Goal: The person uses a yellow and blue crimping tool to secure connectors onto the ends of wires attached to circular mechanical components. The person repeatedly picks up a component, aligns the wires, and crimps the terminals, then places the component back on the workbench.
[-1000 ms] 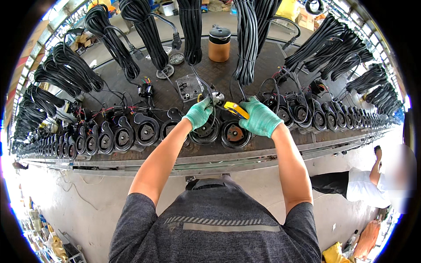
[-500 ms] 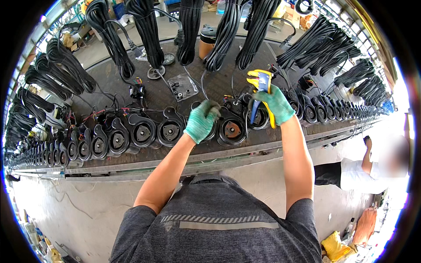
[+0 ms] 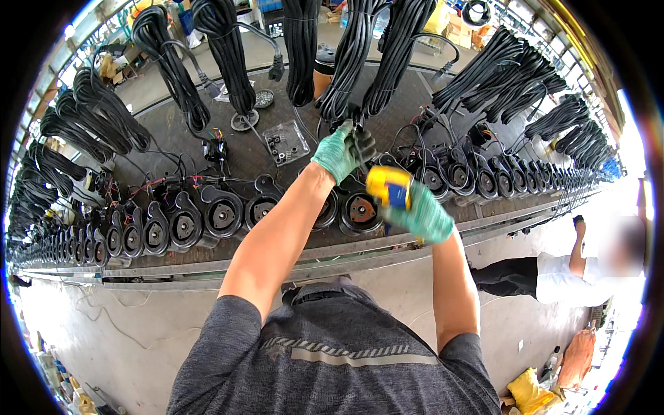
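Note:
My left hand (image 3: 339,153), in a green glove with dark fingertips, is closed round a small black part (image 3: 357,116) below a hanging cable bundle. Its fingers hide most of that part. Lower and to the right, my gloved right hand (image 3: 423,213) grips a yellow-and-blue hand tool (image 3: 389,187), whose front points toward my left hand. Motion blurs this hand, and the tool's exact kind is unclear. Just below my hands lies a round black housing (image 3: 362,211) with a brownish plate inside. Similar black housings (image 3: 224,213) line the bench's front edge.
Coiled black cables (image 3: 300,55) hang over the dark bench (image 3: 200,104). A clear bag of small parts (image 3: 286,142) and a small dish (image 3: 263,98) lie behind the housings. Off to the right is another person (image 3: 564,277); a yellow sack (image 3: 531,389) sits on the floor.
My left hand has moved right and farther out, closing on the black part. My right hand has come down toward me with the tool, which has turned.

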Tool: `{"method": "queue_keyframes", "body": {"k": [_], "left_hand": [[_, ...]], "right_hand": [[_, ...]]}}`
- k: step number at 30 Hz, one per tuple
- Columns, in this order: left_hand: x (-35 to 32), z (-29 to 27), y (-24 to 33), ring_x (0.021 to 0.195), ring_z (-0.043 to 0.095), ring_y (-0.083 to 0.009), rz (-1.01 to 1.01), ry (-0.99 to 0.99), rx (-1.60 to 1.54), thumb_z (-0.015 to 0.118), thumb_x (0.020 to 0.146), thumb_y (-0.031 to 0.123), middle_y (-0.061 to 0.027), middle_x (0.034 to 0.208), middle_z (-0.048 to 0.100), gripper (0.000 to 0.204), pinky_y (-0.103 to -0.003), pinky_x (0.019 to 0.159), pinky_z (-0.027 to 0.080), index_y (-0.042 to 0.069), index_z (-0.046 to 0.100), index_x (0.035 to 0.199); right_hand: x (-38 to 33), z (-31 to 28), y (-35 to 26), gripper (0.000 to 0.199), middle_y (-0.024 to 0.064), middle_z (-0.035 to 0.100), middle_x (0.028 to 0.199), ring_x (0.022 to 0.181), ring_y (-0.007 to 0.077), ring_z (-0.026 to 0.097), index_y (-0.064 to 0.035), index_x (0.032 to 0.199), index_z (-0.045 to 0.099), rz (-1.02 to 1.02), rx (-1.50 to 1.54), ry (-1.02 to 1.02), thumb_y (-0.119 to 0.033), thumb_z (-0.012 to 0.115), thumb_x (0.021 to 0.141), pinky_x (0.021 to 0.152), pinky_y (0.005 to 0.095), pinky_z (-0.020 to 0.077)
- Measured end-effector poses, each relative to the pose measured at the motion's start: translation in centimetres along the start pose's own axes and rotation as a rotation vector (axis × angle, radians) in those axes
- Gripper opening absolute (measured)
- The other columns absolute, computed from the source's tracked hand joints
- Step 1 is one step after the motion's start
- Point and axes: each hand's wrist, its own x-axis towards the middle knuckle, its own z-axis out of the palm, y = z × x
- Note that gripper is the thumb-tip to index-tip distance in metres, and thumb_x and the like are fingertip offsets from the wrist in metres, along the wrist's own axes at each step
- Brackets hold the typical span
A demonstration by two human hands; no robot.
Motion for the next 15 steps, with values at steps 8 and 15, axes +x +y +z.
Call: {"method": "queue_keyframes", "body": {"k": [8, 15], "left_hand": [[-12.9, -5.0, -2.6, 0.053, 0.042, -0.0066, -0.045, 0.007, 0.546, 0.065, 0.101, 0.046, 0.0026, 0.076, 0.052, 0.035, -0.023, 0.045, 0.031, 0.013, 0.055, 0.105], [-17.6, -11.4, -6.0, 0.058, 0.043, -0.0047, -0.024, -0.085, 0.623, 0.063, 0.098, 0.06, 0.0038, 0.075, 0.052, 0.054, -0.022, 0.049, 0.034, 0.009, 0.059, 0.117]], "right_hand": [[-8.3, 2.1, 4.7, 0.054, 0.0017, 0.068, 0.121, 0.102, 0.0092, 0.065, -0.0037, 0.141, 0.058, 0.323, 0.28, 0.089, 0.002, 0.072, 0.089, 0.094, 0.0278, 0.0529], [-4.7, 8.1, 5.8, 0.061, 0.0146, 0.055, 0.137, 0.124, 0.0269, 0.056, -0.0017, 0.145, 0.048, -0.121, 0.075, 0.087, -0.001, 0.068, 0.087, 0.107, 0.0369, 0.047]]}}
